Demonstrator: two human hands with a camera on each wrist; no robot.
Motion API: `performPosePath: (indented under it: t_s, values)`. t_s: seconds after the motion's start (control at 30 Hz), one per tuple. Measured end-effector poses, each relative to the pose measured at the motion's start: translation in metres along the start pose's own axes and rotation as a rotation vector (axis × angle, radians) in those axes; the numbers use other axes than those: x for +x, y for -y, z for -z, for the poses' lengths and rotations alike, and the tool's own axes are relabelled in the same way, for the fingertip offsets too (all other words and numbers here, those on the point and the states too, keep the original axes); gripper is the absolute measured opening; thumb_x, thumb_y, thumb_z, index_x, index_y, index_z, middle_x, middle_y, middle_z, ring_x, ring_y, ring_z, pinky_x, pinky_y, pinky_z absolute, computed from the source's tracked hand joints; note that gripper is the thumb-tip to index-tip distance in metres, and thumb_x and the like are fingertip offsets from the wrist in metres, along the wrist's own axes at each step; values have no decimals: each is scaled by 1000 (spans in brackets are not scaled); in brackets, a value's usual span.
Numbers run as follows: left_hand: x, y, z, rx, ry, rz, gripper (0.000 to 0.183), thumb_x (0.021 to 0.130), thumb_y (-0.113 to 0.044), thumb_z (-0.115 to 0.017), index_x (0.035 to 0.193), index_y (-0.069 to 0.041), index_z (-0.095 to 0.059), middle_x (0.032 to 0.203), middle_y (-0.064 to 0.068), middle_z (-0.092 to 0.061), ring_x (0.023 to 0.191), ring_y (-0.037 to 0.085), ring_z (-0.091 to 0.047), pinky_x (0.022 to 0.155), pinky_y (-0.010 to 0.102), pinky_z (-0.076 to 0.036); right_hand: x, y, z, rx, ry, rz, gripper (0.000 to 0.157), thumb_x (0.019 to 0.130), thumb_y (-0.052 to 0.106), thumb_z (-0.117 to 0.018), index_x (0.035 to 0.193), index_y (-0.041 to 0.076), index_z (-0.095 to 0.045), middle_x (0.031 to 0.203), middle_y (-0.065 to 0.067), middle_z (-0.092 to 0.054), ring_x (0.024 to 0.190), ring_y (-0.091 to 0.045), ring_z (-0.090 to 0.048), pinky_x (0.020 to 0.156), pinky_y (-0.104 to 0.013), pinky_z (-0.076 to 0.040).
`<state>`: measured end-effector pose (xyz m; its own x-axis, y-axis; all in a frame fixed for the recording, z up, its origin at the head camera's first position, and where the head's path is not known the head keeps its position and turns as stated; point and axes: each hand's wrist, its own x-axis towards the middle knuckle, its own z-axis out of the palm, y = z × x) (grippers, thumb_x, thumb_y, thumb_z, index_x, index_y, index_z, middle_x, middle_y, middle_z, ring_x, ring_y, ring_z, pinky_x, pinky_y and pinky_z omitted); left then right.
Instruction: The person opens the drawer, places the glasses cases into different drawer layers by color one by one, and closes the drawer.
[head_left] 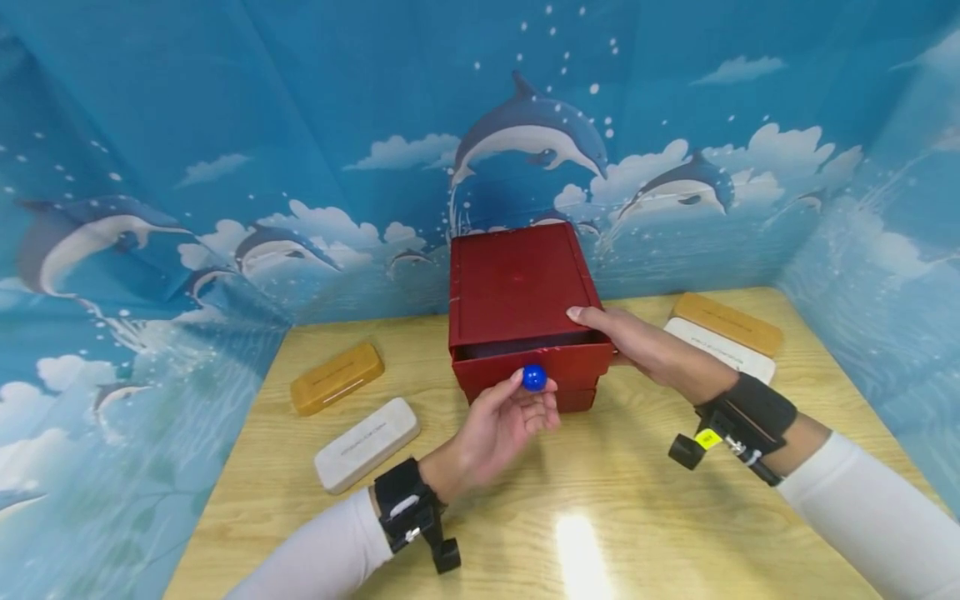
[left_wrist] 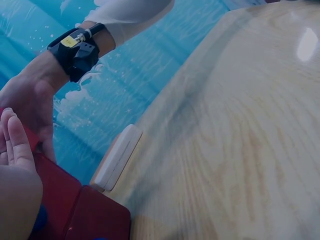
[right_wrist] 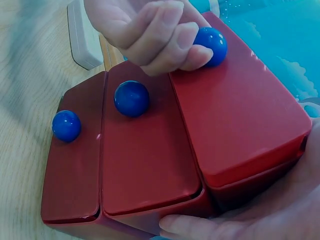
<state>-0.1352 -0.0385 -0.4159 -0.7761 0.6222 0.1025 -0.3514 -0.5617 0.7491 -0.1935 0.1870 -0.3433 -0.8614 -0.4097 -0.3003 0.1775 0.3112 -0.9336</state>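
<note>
A red box of drawers (head_left: pixel 517 275) stands at the back middle of the table, its top drawer (head_left: pixel 480 371) pulled out a little, with a dark gap behind its front. My left hand (head_left: pixel 502 433) pinches the round blue knob (head_left: pixel 534 377) of that drawer between thumb and fingers. Around the box's right edge lies my right hand (head_left: pixel 648 346), thumb on the top and fingers down the side, gripping it. In the right wrist view, the middle knob (right_wrist: pixel 131 98) and bottom knob (right_wrist: pixel 66 126) show on two closed drawers. Most of the right fingers are hidden.
To the left lie an orange-yellow case (head_left: pixel 337 379) and a white case (head_left: pixel 367 444). Another orange-yellow case (head_left: pixel 727 323) and white case (head_left: pixel 720 348) lie back right, partly behind the right arm. A dolphin-print curtain (head_left: pixel 375 83) surrounds the wooden table (head_left: pixel 637 517).
</note>
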Motion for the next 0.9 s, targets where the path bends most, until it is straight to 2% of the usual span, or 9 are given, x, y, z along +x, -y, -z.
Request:
performPosePath:
  t_s: [0.2,0.4,0.67,0.9]
  values:
    - [8,-2,6,-14,-14,0,40,105,-30,-33,112,-1,-60,99,7,-63,87,17,-60,83,28,-50,0,1,0,-21,-6,-13,66,95,60,-40,135,8,-43,131,-13,-53,122,-30,-45,100,-56,-35]
    - [14,-6,7,-14,-30,6,40,104,-32,-34,111,-1,-60,96,6,-64,87,17,-60,84,29,-50,-1,1,0,-19,-4,2,65,96,57,-40,137,7,-38,131,-15,-53,116,-32,-50,99,-55,-37]
    - [17,-8,8,-3,-50,13,41,104,-33,-36,109,-2,-62,94,6,-64,86,18,-60,84,29,-50,-2,3,1,-18,-1,3,66,95,56,-41,139,6,-35,133,-16,-49,118,-34,-49,101,-55,-35]
    - [15,-8,16,105,-22,2,46,104,-34,-36,116,4,-60,93,8,-65,83,21,-63,83,30,-51,-2,1,0,-19,-6,3,66,96,56,-41,139,6,-36,133,-17,-50,118,-34,-49,100,-56,-35]
